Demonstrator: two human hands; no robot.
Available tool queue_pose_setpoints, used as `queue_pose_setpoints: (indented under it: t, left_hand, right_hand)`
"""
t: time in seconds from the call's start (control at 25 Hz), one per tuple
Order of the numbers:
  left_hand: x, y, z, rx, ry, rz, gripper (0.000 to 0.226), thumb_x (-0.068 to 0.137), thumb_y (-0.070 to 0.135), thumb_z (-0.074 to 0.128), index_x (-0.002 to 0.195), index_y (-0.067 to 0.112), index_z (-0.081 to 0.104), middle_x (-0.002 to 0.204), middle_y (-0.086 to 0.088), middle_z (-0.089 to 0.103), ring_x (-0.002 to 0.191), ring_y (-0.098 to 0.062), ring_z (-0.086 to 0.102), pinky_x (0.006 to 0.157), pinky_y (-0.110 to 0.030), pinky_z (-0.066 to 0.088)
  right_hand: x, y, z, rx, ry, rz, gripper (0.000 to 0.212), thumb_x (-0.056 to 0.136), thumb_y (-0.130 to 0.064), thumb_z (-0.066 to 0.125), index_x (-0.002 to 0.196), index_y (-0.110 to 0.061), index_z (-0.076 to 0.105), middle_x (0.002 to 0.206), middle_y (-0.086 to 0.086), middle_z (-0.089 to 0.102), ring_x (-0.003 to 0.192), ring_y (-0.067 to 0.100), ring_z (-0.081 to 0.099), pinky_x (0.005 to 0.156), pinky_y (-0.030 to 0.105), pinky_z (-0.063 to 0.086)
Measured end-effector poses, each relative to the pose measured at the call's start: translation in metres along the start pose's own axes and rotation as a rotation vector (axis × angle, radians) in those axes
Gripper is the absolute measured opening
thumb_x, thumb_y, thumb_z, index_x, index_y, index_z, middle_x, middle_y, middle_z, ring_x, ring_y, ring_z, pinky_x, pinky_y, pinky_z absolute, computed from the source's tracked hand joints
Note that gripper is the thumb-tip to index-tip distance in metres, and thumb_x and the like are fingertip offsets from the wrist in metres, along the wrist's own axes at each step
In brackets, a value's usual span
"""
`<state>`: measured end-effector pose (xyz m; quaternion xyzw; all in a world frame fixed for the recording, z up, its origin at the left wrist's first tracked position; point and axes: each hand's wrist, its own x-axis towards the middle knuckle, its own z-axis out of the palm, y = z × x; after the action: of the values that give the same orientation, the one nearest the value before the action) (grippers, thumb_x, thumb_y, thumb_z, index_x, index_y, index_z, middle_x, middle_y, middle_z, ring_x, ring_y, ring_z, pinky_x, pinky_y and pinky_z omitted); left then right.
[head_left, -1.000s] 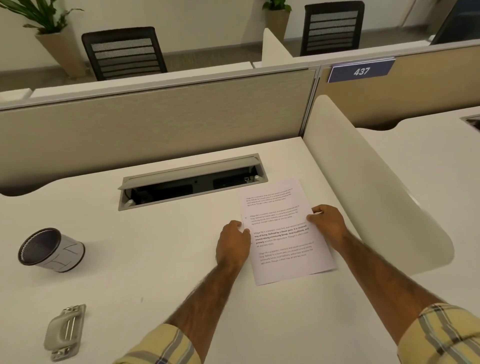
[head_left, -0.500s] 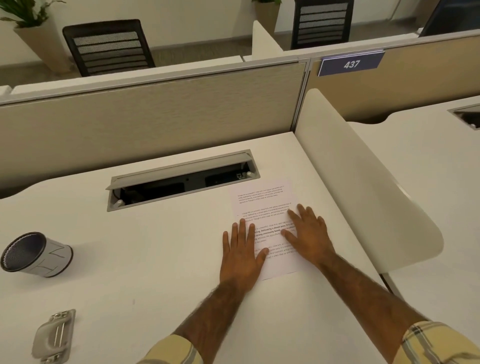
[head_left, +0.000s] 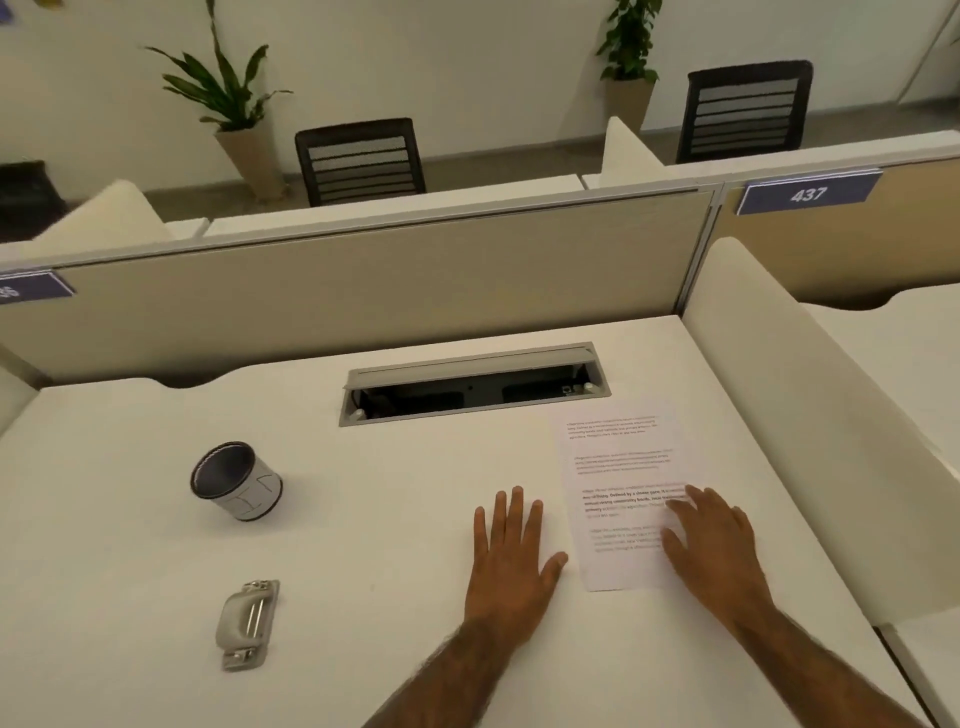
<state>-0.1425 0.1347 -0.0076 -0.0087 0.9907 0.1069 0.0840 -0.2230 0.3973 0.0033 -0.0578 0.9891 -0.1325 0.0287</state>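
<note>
While my left hand (head_left: 511, 561) lies flat on the desk (head_left: 363, 525), my right hand (head_left: 711, 545) lies flat on the sheet (head_left: 613, 457). The divider (head_left: 810, 415) stands close on the right; open desktop runs left.

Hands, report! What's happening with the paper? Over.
Left hand flat on desk, beside paper. Right hand flat on paper. Tipped cup, metal tool well left.

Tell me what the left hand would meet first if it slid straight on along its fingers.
Probably the front rim of the open cable tray. The left hand lies flat on the desk, fingers pointing away, and its line seems to pass just left of the printed sheet.
</note>
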Motion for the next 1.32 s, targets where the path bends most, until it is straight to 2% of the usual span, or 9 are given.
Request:
queue_pose_setpoints:
  t: [0.08, 0.12, 0.24, 0.36, 0.48, 0.64, 0.8, 1.0, 1.32]
  left_hand:
    - [-0.026, -0.027, -0.004, 0.018, 0.018, -0.051, 0.089, 0.088, 0.073, -0.021, 0.164, 0.027, -0.011, 0.167, 0.001, -0.032, 0.155, -0.024, -0.028, 0.125, -0.053, -0.013]
    - [-0.042, -0.042, -0.006, 0.035, 0.039, -0.077, 0.087, 0.090, 0.072, -0.019, 0.164, 0.027, -0.009, 0.168, 0.000, -0.030, 0.155, -0.024, -0.028, 0.125, -0.052, -0.013]
    - [-0.091, -0.089, -0.008, 0.053, 0.101, -0.169, 0.077, 0.099, 0.065, -0.002, 0.165, 0.025, -0.001, 0.171, -0.001, -0.019, 0.156, -0.021, -0.026, 0.126, -0.049, -0.011]
    - [-0.139, -0.132, -0.002, 0.031, 0.181, -0.254, 0.076, 0.101, 0.062, 0.008, 0.164, 0.021, 0.012, 0.173, -0.003, -0.004, 0.157, -0.017, -0.017, 0.127, -0.049, -0.005]
    - [-0.169, -0.166, 0.004, -0.005, 0.150, -0.289, 0.079, 0.101, 0.063, 0.011, 0.164, 0.016, 0.014, 0.173, -0.005, 0.001, 0.157, -0.016, -0.015, 0.126, -0.047, -0.004]
    - [-0.180, -0.187, 0.013, -0.001, 0.064, -0.239, 0.084, 0.099, 0.067, 0.008, 0.164, 0.014, 0.000, 0.172, -0.005, -0.011, 0.157, -0.020, -0.020, 0.126, -0.046, -0.010]
    - [-0.182, -0.194, 0.016, -0.030, 0.043, -0.191, 0.087, 0.100, 0.069, 0.008, 0.163, 0.012, -0.007, 0.171, -0.005, -0.019, 0.158, -0.025, -0.019, 0.126, -0.047, -0.010]
    - [-0.196, -0.201, 0.021, -0.062, 0.059, -0.149, 0.088, 0.100, 0.070, 0.008, 0.163, 0.012, -0.010, 0.171, -0.006, -0.022, 0.157, -0.024, -0.021, 0.127, -0.049, -0.006]
    - [-0.195, -0.200, 0.023, -0.038, 0.080, -0.153, 0.087, 0.101, 0.070, 0.010, 0.164, 0.012, -0.005, 0.173, -0.006, -0.014, 0.159, -0.022, -0.014, 0.128, -0.049, 0.000]
  right_hand:
    - [-0.016, -0.008, 0.008, 0.029, 0.087, -0.045, 0.035, 0.087, -0.015, 0.074, 0.121, -0.007, 0.071, 0.140, 0.020, 0.061, 0.135, 0.040, 0.051, 0.115, 0.060, 0.031]
    - [-0.024, -0.015, 0.011, 0.039, 0.112, -0.071, 0.033, 0.084, -0.011, 0.077, 0.116, -0.005, 0.074, 0.135, 0.022, 0.064, 0.131, 0.042, 0.055, 0.113, 0.061, 0.033]
    - [-0.051, -0.044, 0.014, 0.069, 0.093, -0.138, 0.028, 0.080, -0.007, 0.081, 0.108, -0.006, 0.077, 0.126, 0.019, 0.070, 0.124, 0.040, 0.062, 0.111, 0.057, 0.036]
    - [-0.081, -0.078, 0.023, 0.124, 0.055, -0.271, 0.027, 0.073, -0.003, 0.086, 0.099, -0.008, 0.079, 0.114, 0.017, 0.075, 0.110, 0.037, 0.070, 0.102, 0.055, 0.046]
    - [-0.107, -0.117, 0.036, 0.151, -0.038, -0.344, 0.025, 0.081, -0.008, 0.081, 0.105, -0.011, 0.078, 0.120, 0.010, 0.074, 0.114, 0.032, 0.068, 0.102, 0.048, 0.049]
    - [-0.133, -0.181, 0.057, 0.154, -0.132, -0.403, 0.026, 0.093, -0.016, 0.066, 0.119, -0.015, 0.072, 0.131, 0.003, 0.067, 0.123, 0.023, 0.061, 0.106, 0.035, 0.045]
    - [-0.145, -0.240, 0.069, 0.140, -0.180, -0.353, 0.028, 0.098, -0.020, 0.057, 0.124, -0.019, 0.068, 0.129, -0.002, 0.065, 0.118, 0.019, 0.059, 0.098, 0.027, 0.045]
    - [-0.131, -0.294, 0.077, 0.127, -0.224, -0.300, 0.025, 0.101, -0.024, 0.054, 0.119, -0.017, 0.068, 0.121, 0.001, 0.065, 0.112, 0.021, 0.058, 0.093, 0.031, 0.048]
    - [-0.079, -0.332, 0.088, 0.040, -0.243, -0.399, 0.023, 0.100, -0.026, 0.054, 0.109, -0.015, 0.072, 0.107, 0.005, 0.067, 0.099, 0.024, 0.060, 0.083, 0.038, 0.053]
